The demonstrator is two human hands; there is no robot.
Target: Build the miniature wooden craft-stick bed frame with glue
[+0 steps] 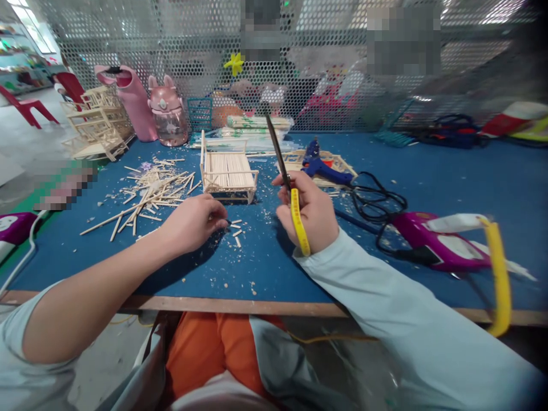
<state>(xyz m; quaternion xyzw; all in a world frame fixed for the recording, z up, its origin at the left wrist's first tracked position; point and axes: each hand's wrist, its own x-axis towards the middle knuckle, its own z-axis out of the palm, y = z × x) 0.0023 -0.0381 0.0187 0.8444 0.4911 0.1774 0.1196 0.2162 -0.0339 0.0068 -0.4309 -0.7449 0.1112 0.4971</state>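
My right hand point(311, 214) is wrapped round the yellow handle of a long dark-bladed cutting tool point(277, 142), its blade pointing up and away. My left hand point(193, 224) hovers low over the blue mat with its fingers curled together; a small dark thing shows at the fingertips, too small to name. Just right of those fingertips lie several short cut stick pieces point(238, 233). Beyond my hands stands a small bench-like frame of pale wooden sticks point(229, 171). A heap of loose sticks point(156, 191) is spread out left of it.
A blue glue gun point(321, 165) lies on another stick frame, its black cable coiled to the right. A purple tool point(445, 242) rests at the right. Pink bottle point(169, 117), stacked stick models point(96, 123) and bundled sticks point(259, 123) stand at the back before a perforated metal screen.
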